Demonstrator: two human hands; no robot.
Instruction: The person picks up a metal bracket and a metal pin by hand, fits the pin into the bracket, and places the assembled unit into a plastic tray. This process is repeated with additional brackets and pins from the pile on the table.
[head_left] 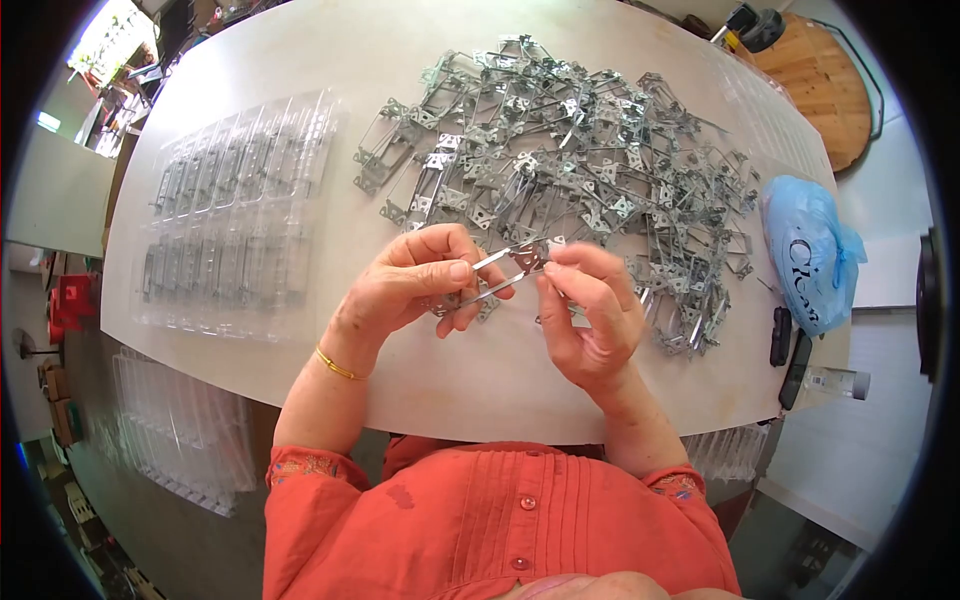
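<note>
Between my two hands is a thin metal bracket (490, 292), a narrow frame with two long bars and a wider punched plate at one end. My left hand (415, 270) grips its left end between thumb and fingers, hiding part of it. At the right, plate end, the thumb and fingertips of my right hand (598, 312) pinch the bracket. Just beyond my hands lies a large tangled pile of similar metal brackets (540, 180). To the left, a clear plastic tray (322, 130) has brackets lined up in its slots, in two rows.
A blue plastic bag (812, 255) rests at the table's right edge, with dark objects (795, 370) and a clear bottle (835, 382) near it. More clear trays (185, 430) are stacked below the table at the left. A round wooden stool top (815, 90) stands at the far right.
</note>
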